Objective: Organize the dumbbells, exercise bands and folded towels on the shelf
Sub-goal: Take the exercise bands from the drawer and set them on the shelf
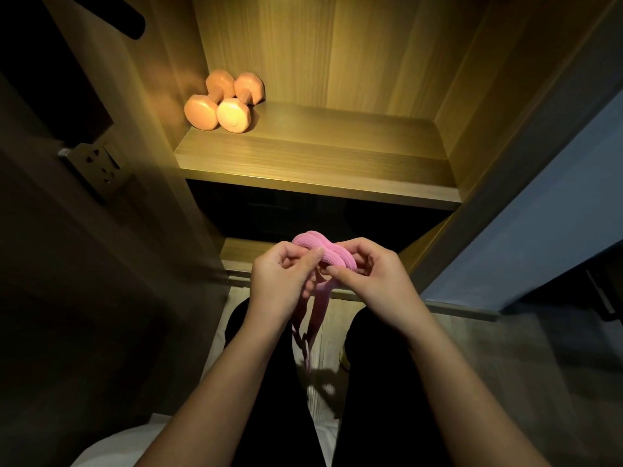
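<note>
Just below the front edge of the shelf point(320, 156), two hands hold a pink exercise band point(320, 252). The band is wound into a small bundle. A loose end point(313, 315) hangs down from it, lower than the shelf, between the person's legs.

The left hand point(279, 281) pinches the band, with its thumb and fingers curled onto it. The right hand point(374, 274) has its fingers curled round the other side of the bundle. So both hands are closed on the band, not spread wide.

The band looks soft and light. It bends easily, and I do not think a drop would hurt it. But it is floppy, so the bundle could come undone. I think the best hold is round the whole bundle with the loose end tucked in, not by the hanging part.

On the shelf, in its back left corner, two peach dumbbells point(224, 102) lie side by side and touch each other. They look hard and heavy, and the thin middle bar is the best place to grab one. The band could go on the shelf to the right of them.

Under the shelf is a dark space point(303, 210). I cannot tell what is in it. No towels show anywhere.
</note>
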